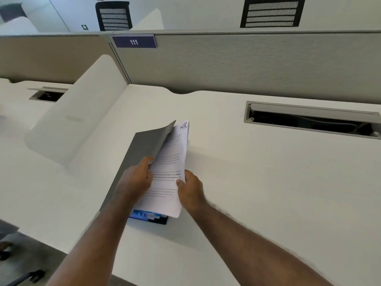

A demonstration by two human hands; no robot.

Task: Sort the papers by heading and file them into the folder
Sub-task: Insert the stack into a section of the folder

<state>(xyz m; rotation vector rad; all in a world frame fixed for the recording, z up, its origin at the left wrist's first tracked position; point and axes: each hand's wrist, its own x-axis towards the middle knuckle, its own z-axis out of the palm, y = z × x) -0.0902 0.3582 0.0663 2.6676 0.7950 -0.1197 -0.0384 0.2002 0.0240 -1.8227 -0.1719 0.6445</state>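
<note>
A grey folder (pixel 142 147) lies on the white desk (pixel 268 182) with its cover lifted up to the left. A stack of white papers (pixel 171 162) stands tilted inside it; the top sheet carries the handwritten heading "HR" at its upper corner. My left hand (pixel 137 179) grips the folder cover together with the left edge of the papers. My right hand (pixel 190 190) pinches the right edge of the stack. Blue tabbed pages (pixel 147 216) show at the folder's bottom edge, under the papers.
A white curved divider (pixel 78 124) rises on the left of the desk. A grey partition wall (pixel 247 62) with a "111" sign (pixel 134 41) closes the back. An open cable tray slot (pixel 311 120) sits at the right rear. Office chairs stand beyond the partition.
</note>
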